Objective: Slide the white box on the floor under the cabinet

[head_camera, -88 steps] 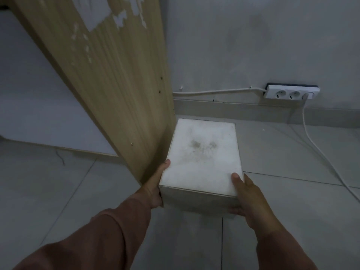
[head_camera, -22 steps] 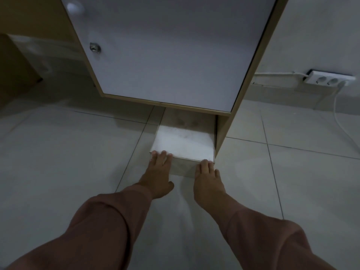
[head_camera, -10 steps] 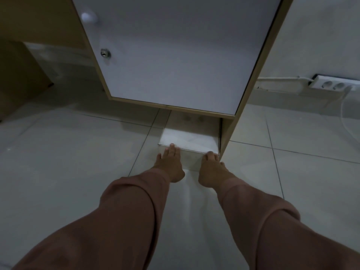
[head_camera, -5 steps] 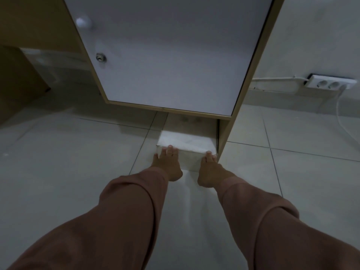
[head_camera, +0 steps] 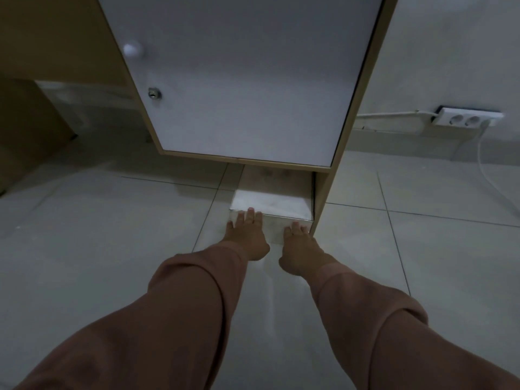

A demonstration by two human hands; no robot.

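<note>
The white box lies on the tiled floor, more than half of it in the gap under the cabinet, close against the cabinet's right wooden side panel. Only its near strip of top and its front face show. My left hand is pressed flat on the left part of the front face, fingertips reaching the top edge. My right hand is pressed on the right part of that face, beside the panel. Neither hand grips the box.
The cabinet has a white door with a round knob and a lock. A white power strip sits by the wall at the right, its cable trailing over the floor. A wooden panel stands at the far left.
The box has slid further under the cabinet, so less of its top shows than a second ago. Both hands followed it forward, still flat on its front.
</note>
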